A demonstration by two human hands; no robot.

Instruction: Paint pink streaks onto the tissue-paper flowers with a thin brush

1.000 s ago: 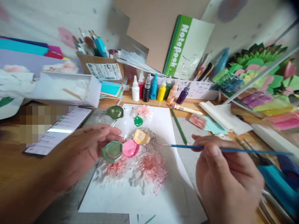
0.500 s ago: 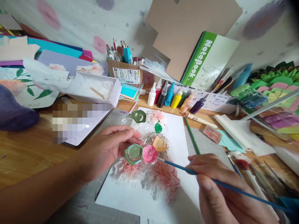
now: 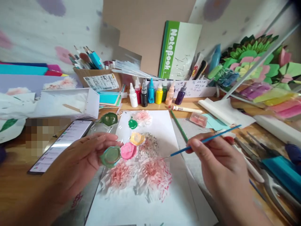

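My left hand (image 3: 94, 149) holds a clear palette (image 3: 120, 117) by its near left side. Its wells carry dark green, bright green, yellow-orange, pink and grey-green paint; the pink paint (image 3: 128, 151) lies near the middle. Pinched in my right hand (image 3: 207, 150) is a thin blue paintbrush (image 3: 185, 150). The brush tip is close to the upper edge of a pink and white ruffled flower (image 3: 154, 175); whether it touches is unclear. Beside that flower lies another pink one (image 3: 119, 175), and a dark-speckled one (image 3: 149, 146) sits above, all on white paper (image 3: 183, 201).
Paint bottles (image 3: 151, 93) stand in a row behind the paper. A phone (image 3: 61, 146) lies at left, near a white box (image 3: 63, 102). A green pencil (image 3: 179, 126) lies right of the paper. Scissors (image 3: 277, 194) and tools lie at far right.
The brush tip has left the pink paint and moved to the large flower, and the brush's rear end now points up. The palette has moved left off the flowers. The camera view has shifted.
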